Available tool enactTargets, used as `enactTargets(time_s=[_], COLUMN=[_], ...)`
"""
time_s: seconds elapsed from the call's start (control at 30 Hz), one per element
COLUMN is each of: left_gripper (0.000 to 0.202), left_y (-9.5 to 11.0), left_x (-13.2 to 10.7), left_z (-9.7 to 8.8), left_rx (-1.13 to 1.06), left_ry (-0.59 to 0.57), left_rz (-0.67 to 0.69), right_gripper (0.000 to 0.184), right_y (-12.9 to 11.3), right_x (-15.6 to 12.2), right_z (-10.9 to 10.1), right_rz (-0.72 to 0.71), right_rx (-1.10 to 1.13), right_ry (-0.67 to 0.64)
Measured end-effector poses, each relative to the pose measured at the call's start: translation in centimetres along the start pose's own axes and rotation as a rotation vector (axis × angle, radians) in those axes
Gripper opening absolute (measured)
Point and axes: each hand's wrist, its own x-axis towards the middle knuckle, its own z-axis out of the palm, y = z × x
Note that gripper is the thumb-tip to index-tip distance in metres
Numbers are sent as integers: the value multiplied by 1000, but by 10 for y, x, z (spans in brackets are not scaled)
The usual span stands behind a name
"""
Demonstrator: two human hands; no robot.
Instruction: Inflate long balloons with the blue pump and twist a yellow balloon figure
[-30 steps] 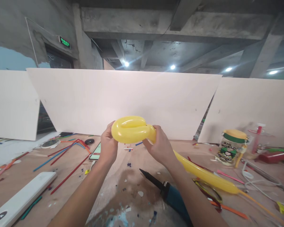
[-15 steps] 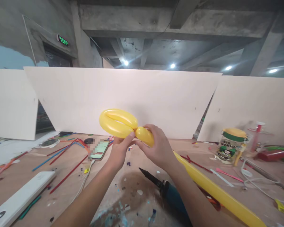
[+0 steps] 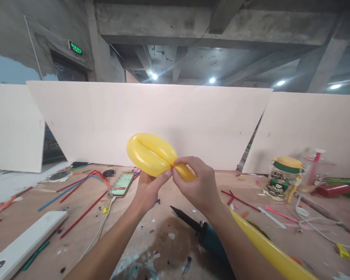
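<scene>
While the yellow balloon [image 3: 147, 161] was mid-frame, left hand [image 3: 150, 191] and right hand [image 3: 197, 181] both pinched around its narrow twist [image 3: 172, 166]; it was probably light, springy, slick, easy to pop, so best held lightly at that twist.

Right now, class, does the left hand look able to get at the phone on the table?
Probably yes, if it lets go: the left hand is holding the yellow balloon near its twist, but the phone lies just to its left, seemingly uncovered.
</scene>
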Motion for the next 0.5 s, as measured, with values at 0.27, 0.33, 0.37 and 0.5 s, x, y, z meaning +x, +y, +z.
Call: enactTargets(time_s=[0.27, 0.33, 0.37, 0.5], left_gripper=[35, 35, 36, 38], left_y=[2, 4, 4, 3], left_x=[-2, -3, -3, -2], left_z=[3, 4, 4, 3], left_rx=[64, 60, 60, 67], left_ry=[-17, -27, -28, -28], left_rz=[6, -1, -8, -44], right_gripper=[9, 8, 8, 8], right_y=[1, 3, 3, 3], right_x=[3, 3, 3, 2], right_z=[-4, -4, -3, 0], right_rz=[1, 33, 54, 108], right_rx=[30, 68, 79, 91], right_ry=[-35, -45, -45, -28])
